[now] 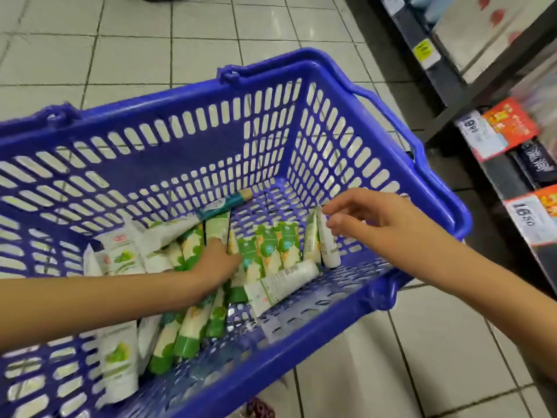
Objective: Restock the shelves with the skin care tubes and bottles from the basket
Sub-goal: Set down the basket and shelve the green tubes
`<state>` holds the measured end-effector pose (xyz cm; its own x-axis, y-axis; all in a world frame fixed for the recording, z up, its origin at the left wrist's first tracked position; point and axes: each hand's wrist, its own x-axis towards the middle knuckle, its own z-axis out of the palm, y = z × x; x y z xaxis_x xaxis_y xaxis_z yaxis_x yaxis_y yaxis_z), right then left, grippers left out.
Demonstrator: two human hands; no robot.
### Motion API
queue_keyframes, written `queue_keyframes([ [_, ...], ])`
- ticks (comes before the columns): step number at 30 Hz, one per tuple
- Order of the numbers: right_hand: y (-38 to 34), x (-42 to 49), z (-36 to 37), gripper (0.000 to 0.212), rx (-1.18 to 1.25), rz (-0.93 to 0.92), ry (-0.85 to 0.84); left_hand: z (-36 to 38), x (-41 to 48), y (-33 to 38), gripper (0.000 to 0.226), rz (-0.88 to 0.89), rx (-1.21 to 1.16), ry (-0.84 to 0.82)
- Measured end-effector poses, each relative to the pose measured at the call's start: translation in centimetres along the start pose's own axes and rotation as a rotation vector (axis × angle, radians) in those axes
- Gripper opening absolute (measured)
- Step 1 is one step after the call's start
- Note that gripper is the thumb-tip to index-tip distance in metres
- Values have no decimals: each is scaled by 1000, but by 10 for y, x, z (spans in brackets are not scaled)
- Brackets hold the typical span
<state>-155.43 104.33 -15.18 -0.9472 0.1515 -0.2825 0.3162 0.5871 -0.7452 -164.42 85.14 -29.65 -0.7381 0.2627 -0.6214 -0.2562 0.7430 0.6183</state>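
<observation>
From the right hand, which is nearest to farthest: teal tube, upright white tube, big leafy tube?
1. Upright white tube, beside the right hand's fingers.
2. Teal tube, at the basket's back.
3. Big leafy tube, near-left corner.

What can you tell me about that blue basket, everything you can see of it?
The blue basket looks like moulded plastic, with slotted walls and floor and a thick solid rim. A handle lies folded down outside the rim. White tiled floor shows beneath it, store shelves to its right. Green and white tubes lie on its bottom. Both hands reach inside: the left hand among the tubes, the right hand at the tip of a leaning white tube.
</observation>
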Motion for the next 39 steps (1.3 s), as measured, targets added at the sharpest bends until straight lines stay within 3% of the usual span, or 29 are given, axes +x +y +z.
queue_keyframes([
  [1,0,3,0,11,-11,19,-35,6,2,3,12,-25,49,14],
  [4,-1,15,4,16,-15,79,-135,22,9,13,38,-113,401,71],
  [6,-2,27,12,19,30,141,-222,26,9,16,39,-112,482,119],
  [11,0,52,33,20,-86,218,-432,33,-1,-3,28,86,228,121],
  [13,-1,59,38,21,-185,198,-473,36,-9,-9,14,180,169,23],
  [15,-1,66,43,25,-331,170,-448,38,-9,-14,29,174,193,-144],
  [20,1,95,48,39,-544,216,-321,6,-6,-3,77,160,37,-121],
  [22,1,109,47,39,-555,285,-336,-16,-8,14,61,42,-74,-158],
  [24,5,120,50,37,-583,349,-382,-45,-12,36,30,-98,-394,-238],
  [27,15,132,65,22,-611,449,-484,-82,-14,60,7,-76,-809,-330],
  [32,24,145,96,15,-524,658,-610,-121,-13,82,14,24,-940,-463],
  [36,17,155,117,31,-713,670,-714,-131,-10,82,17,32,-943,-400],
  [39,19,152,140,33,-838,578,-725,-133,-10,82,17,-6,-966,-467],
])
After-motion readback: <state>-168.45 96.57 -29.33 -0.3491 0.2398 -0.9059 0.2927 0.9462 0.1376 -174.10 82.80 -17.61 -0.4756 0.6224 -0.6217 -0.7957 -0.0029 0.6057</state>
